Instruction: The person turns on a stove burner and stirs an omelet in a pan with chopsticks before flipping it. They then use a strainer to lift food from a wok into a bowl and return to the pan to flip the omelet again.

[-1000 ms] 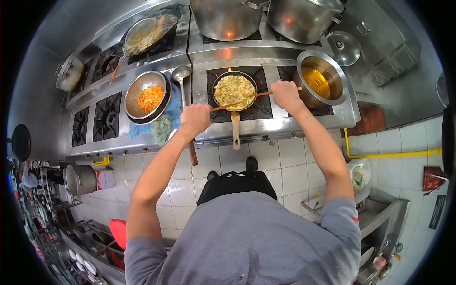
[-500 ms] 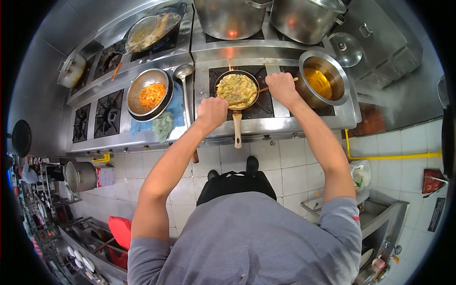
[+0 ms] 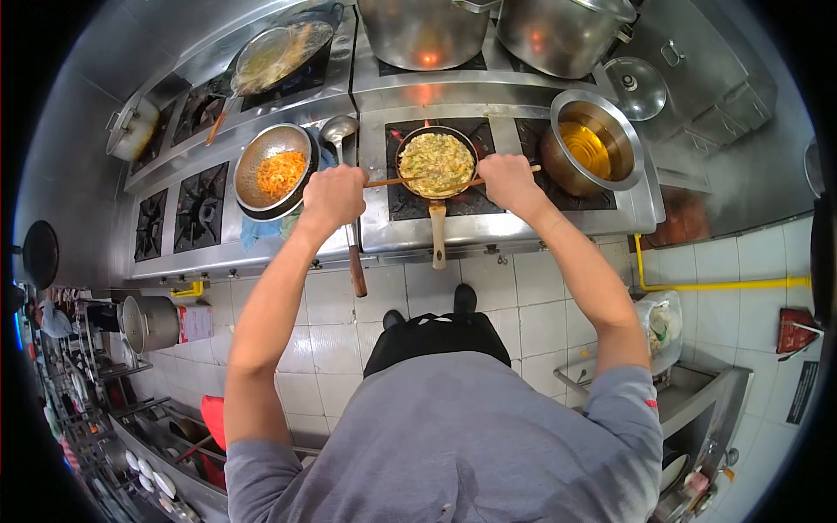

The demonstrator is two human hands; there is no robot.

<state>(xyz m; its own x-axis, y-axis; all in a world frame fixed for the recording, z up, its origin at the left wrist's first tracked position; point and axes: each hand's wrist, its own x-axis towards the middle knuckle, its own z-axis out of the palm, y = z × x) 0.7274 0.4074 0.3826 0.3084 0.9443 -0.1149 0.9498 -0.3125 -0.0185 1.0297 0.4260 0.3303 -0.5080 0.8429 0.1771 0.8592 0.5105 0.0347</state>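
Observation:
A frying pan (image 3: 438, 228) sits on the front burner with its pale handle toward me. In it lies a round yellow omelette (image 3: 436, 157) with green bits. My left hand (image 3: 336, 196) is closed round a wooden chopstick (image 3: 384, 183) whose tip reaches the omelette's left part. My right hand (image 3: 513, 183) grips another wooden chopstick (image 3: 462, 186), its tip at the omelette's lower right edge and its butt showing past the fist. Beneath my left wrist, a long ladle (image 3: 357, 261) lies over the stove edge, partly hidden.
To the left, a perforated metal bowl (image 3: 248, 174) with shredded orange food rests in a dark pan. A steel pot (image 3: 615, 131) of yellow oil stands at right. Large stockpots (image 3: 423, 35) line the back, with flames below. A strainer (image 3: 283, 57) lies over a back-left pan.
My left hand has moved left with its chopstick, away from the pan handle. My right hand has shifted slightly left and down. The omelette looks flatter and rounder.

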